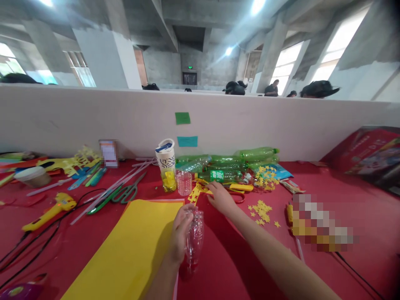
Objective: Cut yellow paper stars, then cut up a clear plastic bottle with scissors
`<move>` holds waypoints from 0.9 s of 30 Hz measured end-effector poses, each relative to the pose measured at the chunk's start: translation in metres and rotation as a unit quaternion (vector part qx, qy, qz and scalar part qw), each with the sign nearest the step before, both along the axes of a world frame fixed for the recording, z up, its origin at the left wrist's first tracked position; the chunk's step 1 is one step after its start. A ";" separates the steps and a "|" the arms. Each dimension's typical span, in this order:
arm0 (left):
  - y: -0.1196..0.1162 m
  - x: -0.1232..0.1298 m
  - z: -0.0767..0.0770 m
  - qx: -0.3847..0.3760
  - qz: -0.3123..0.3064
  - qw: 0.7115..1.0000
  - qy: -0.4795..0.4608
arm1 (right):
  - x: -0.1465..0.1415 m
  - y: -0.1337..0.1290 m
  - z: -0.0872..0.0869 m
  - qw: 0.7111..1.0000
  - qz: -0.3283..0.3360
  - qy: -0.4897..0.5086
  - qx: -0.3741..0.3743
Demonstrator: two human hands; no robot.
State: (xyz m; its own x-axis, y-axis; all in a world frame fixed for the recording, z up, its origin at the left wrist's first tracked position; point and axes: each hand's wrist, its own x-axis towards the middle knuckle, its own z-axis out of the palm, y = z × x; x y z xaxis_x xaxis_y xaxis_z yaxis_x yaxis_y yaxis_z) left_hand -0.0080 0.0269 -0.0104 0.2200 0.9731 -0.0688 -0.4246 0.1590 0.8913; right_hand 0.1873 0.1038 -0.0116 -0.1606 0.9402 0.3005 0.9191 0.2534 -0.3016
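My left hand (180,233) is wrapped round a clear plastic bottle (196,237) at the right edge of a yellow sheet (125,246). Farther forward, my right hand (220,197) reaches over the red table beside a cut yellow strip (197,191); its fingertips are bent, and I cannot make out whether they hold anything. Just beyond it lies a green bottle with a green label (217,176). A yellow cutter (241,187) and red-handled scissors (239,197) are close to its right. A clear ribbed cup (184,183) stands left of it.
Yellow stars (261,210) lie to the right. Green-handled scissors (128,193), a yellow glue gun (51,212) and its cables are on the left. A white patterned cup (166,162) stands near the white partition (140,121). People's heads show behind it.
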 end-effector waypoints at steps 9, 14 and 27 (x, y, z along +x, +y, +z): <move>-0.004 0.004 0.011 0.027 0.073 0.995 0.057 | -0.046 -0.007 0.011 0.963 0.013 0.264 -0.052; -0.008 0.007 0.008 0.120 0.099 0.981 0.115 | -0.030 -0.075 0.033 0.903 0.116 0.389 -0.143; -0.027 0.014 0.010 0.036 -0.066 0.988 0.132 | -0.003 -0.117 0.042 0.928 0.032 0.347 -0.128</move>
